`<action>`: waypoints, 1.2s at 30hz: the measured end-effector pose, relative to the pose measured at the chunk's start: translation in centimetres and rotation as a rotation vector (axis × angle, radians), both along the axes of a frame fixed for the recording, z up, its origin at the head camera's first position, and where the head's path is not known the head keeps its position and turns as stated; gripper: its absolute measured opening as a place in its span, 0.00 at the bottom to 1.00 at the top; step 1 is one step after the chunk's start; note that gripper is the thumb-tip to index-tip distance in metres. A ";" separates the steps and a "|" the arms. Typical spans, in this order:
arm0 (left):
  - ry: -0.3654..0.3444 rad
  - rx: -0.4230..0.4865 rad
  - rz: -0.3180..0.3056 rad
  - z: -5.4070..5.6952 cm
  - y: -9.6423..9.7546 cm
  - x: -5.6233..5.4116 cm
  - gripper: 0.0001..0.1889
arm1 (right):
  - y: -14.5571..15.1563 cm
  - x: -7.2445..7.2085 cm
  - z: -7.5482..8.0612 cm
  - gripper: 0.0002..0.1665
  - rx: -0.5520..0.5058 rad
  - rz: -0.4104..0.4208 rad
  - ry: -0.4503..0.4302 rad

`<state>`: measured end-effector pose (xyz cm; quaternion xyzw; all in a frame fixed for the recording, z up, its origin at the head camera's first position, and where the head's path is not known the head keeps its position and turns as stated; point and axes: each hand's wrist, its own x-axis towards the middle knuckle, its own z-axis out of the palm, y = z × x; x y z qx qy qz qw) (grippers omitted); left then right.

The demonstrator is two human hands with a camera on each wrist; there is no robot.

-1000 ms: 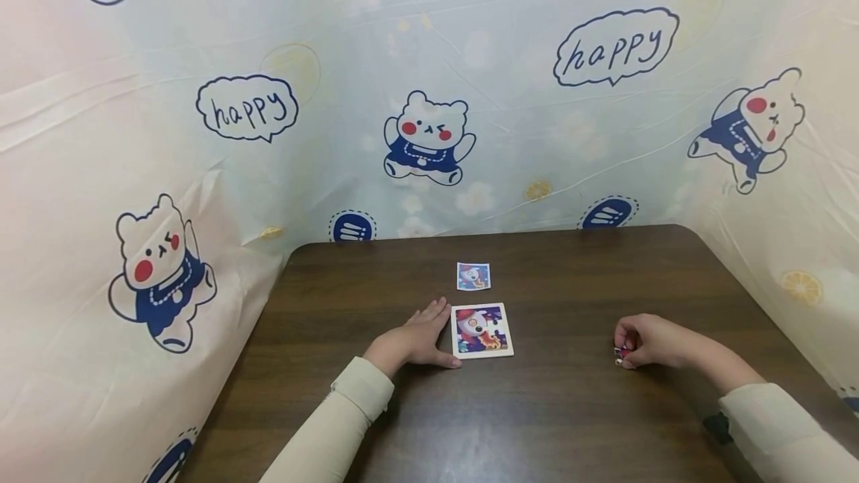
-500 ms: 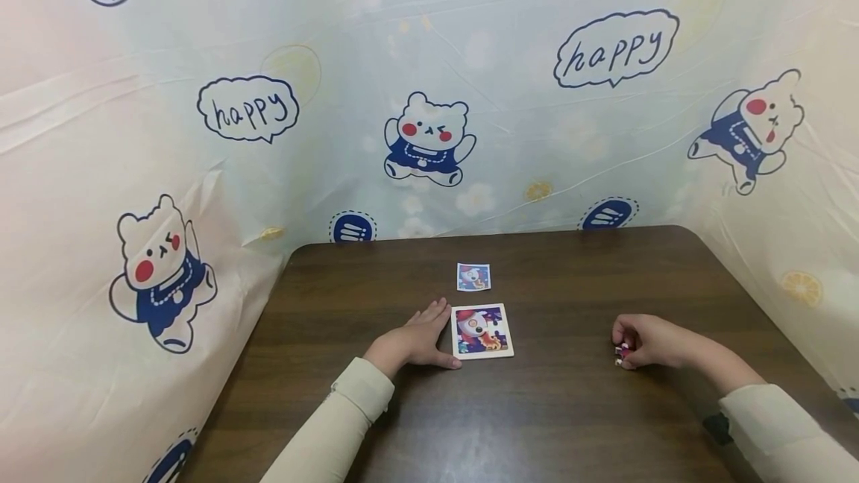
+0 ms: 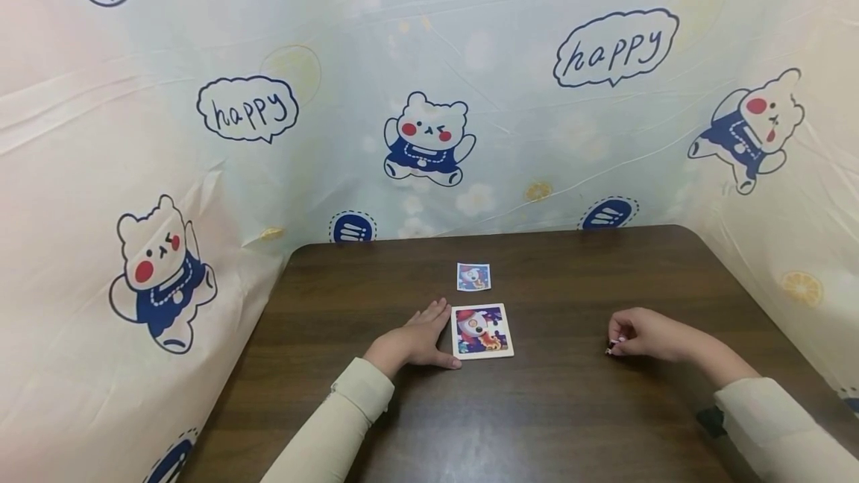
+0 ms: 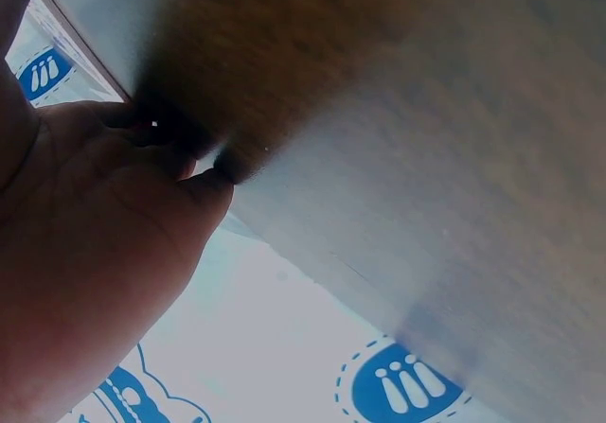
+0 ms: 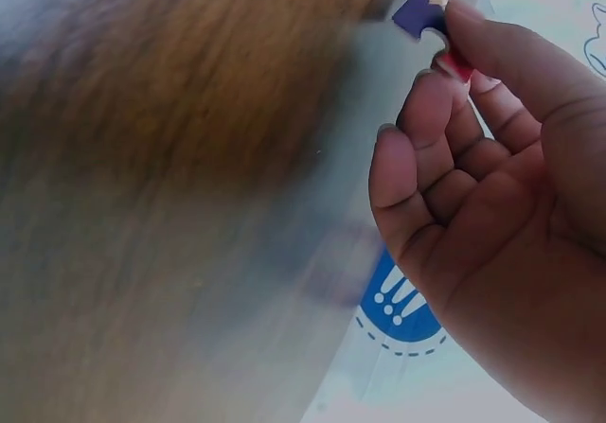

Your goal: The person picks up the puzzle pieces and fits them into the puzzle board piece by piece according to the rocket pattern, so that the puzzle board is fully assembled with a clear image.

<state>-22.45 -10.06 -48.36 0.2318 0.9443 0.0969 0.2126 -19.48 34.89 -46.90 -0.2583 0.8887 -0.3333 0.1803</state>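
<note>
A white-framed picture puzzle (image 3: 485,355) lies flat at mid-table, showing a white cartoon figure on purple, with pale gaps on its right side. My left hand (image 3: 421,338) rests on the table along the puzzle's left edge, fingers extended and the thumb at its lower left corner. Off to the right, my right hand (image 3: 647,334) pinches a small puzzle piece between thumb and fingers. In the right wrist view that puzzle piece (image 5: 421,14) is purple with a pale star and a red part. The left wrist view shows the left hand (image 4: 104,205) in shadow against the wooden surface.
A small picture card (image 3: 473,276) with a similar design lies just behind the puzzle. The brown wooden table (image 3: 537,416) has rounded far corners and meets a printed cloth backdrop (image 3: 429,43) behind and at both sides. Something dark (image 3: 711,421) shows by the right cuff.
My right hand has shifted slightly left and away from me, taking the puzzle piece along at its fingertips. The left hand, the puzzle and the card stay in place.
</note>
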 end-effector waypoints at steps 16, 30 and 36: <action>0.002 0.003 -0.003 -0.1 -0.1 0.0 0.61 | -2.3 -0.7 0.7 0.08 -0.052 -0.006 0.025; 0.000 -0.001 -0.006 -0.2 0.0 -0.1 0.61 | -3.7 -1.4 0.8 0.08 -0.077 0.014 -0.030; 0.008 -0.006 -0.008 0.0 0.0 -0.1 0.61 | -4.4 -1.7 0.7 0.09 -0.114 -0.007 -0.063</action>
